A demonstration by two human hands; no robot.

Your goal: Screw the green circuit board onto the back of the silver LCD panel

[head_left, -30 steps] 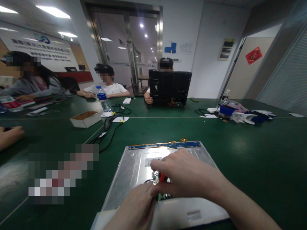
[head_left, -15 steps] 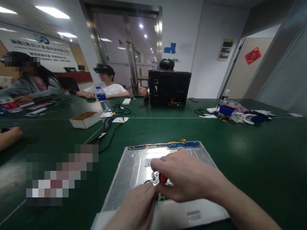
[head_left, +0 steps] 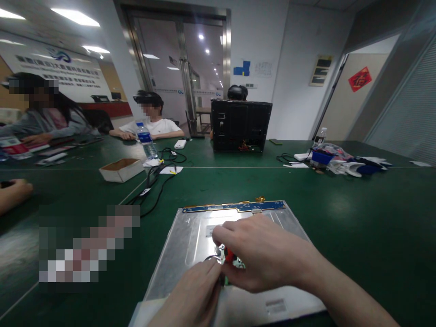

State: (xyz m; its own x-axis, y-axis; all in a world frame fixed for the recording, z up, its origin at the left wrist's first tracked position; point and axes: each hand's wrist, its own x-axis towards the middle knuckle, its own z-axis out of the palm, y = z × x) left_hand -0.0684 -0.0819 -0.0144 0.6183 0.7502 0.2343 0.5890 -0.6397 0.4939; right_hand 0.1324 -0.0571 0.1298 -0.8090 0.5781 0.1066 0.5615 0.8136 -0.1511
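Observation:
A flat silver metal panel (head_left: 190, 245) with a blue circuit strip (head_left: 235, 207) along its far edge lies on the green table in front of me. My right hand (head_left: 269, 254) is curled over the panel's middle, its fingers pinched on a small red and metal part (head_left: 227, 255) beside a green board. My left hand (head_left: 190, 297) rests at the panel's near edge, fingertips pressed together against the same spot. What the left fingers grip is hidden.
Black cables (head_left: 155, 181), a cardboard tray (head_left: 121, 169) and a water bottle (head_left: 146, 140) lie at the far left. A black computer case (head_left: 240, 125) stands at the back, a person behind it. Gloves and bags (head_left: 340, 161) sit at the right. Other people sit at the left.
My right hand's fingers have shifted slightly on the small part. The person behind the black case has drawn a hand back out of sight.

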